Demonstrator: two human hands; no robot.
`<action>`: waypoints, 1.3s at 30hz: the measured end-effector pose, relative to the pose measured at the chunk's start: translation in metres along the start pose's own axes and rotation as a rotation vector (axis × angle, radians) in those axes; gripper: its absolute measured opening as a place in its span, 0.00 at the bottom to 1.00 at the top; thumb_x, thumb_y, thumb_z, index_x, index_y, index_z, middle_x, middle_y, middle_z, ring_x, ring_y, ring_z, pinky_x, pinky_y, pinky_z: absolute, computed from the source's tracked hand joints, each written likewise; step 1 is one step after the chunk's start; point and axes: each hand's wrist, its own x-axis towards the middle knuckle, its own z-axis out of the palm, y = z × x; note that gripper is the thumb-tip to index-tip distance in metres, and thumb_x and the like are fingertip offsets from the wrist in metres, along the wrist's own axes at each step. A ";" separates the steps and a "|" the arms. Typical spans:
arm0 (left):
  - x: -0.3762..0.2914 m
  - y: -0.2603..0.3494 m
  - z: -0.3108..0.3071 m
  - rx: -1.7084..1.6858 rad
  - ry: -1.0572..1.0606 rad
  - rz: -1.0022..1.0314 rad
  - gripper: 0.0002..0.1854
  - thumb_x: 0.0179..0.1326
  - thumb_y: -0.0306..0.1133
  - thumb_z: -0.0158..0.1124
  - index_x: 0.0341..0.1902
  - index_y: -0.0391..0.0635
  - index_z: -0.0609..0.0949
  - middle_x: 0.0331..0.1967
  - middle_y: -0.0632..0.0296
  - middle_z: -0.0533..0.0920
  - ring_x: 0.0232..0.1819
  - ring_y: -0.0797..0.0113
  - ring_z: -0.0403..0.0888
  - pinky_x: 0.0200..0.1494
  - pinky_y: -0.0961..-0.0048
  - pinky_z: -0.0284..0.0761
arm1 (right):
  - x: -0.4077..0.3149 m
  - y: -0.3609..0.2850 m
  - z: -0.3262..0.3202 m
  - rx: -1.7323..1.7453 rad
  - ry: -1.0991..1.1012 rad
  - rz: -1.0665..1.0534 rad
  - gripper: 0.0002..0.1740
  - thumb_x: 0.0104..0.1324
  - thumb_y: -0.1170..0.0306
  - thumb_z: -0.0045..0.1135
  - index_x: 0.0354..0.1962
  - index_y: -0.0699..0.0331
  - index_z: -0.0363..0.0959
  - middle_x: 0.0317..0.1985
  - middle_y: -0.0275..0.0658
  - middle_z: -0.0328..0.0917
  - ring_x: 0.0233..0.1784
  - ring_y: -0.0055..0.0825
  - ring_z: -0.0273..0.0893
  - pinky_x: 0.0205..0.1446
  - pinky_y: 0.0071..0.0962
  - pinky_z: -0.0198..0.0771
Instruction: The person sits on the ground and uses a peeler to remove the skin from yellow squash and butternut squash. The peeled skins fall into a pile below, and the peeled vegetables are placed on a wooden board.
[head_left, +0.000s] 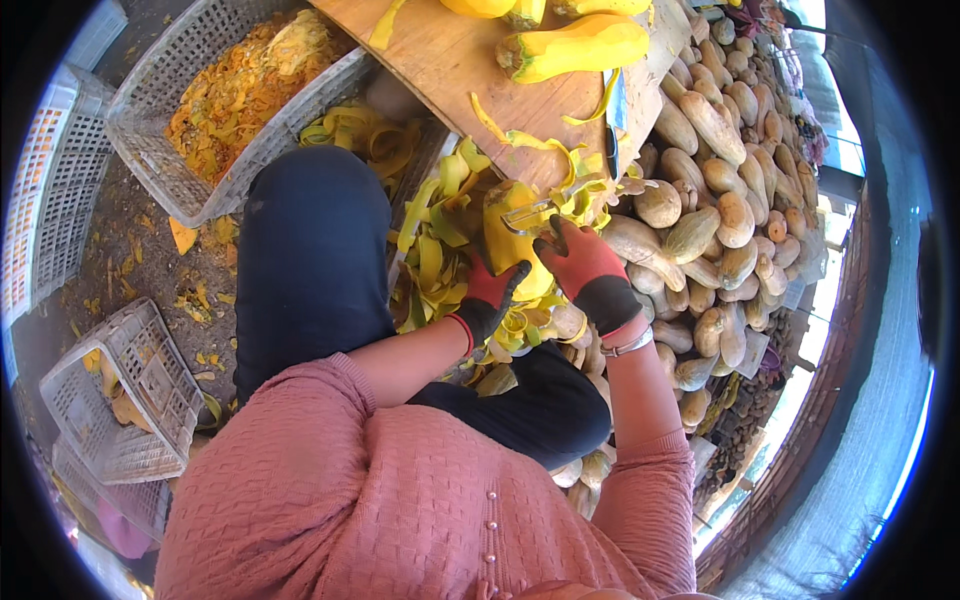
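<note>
My left hand (489, 294), in a red and black glove, grips the lower left side of a largely peeled yellow squash (517, 244). In my right hand (577, 259), gloved alike, is a metal peeler (525, 215), which lies over the upper part of that squash. Curled green-yellow peels (433, 259) heap up around the squash, and more strips hang off the edge of the wooden board (450, 71) above it. On the board lie several peeled yellow squashes (581, 49) and a knife (616, 112) with a black handle.
Many unpeeled tan squashes (712, 187) are piled to the right. At the upper left stands a plastic crate (161, 67) with orange squash pulp and scraps (232, 97). Another crate (161, 382) lies at the lower left, with stacked crates (60, 180) at the far left. Scraps litter the ground.
</note>
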 end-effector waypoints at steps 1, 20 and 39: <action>-0.001 0.002 0.000 0.002 -0.012 -0.013 0.49 0.62 0.45 0.77 0.78 0.39 0.60 0.67 0.41 0.75 0.68 0.49 0.75 0.69 0.58 0.71 | -0.003 0.007 0.004 0.038 0.008 0.010 0.28 0.70 0.49 0.58 0.57 0.61 0.77 0.48 0.58 0.82 0.52 0.57 0.82 0.56 0.50 0.77; 0.027 0.041 0.001 -0.048 -0.067 -0.170 0.36 0.70 0.38 0.69 0.78 0.44 0.66 0.67 0.58 0.77 0.65 0.66 0.75 0.67 0.69 0.70 | -0.042 0.057 0.093 0.534 0.306 0.096 0.33 0.70 0.55 0.65 0.66 0.64 0.72 0.54 0.54 0.78 0.54 0.50 0.83 0.59 0.42 0.77; 0.072 0.045 0.005 0.341 -0.158 0.067 0.34 0.73 0.39 0.68 0.77 0.40 0.68 0.65 0.57 0.80 0.64 0.66 0.76 0.68 0.67 0.70 | -0.063 0.086 0.103 0.502 0.180 0.098 0.36 0.72 0.56 0.65 0.71 0.65 0.67 0.57 0.53 0.79 0.57 0.48 0.84 0.61 0.38 0.77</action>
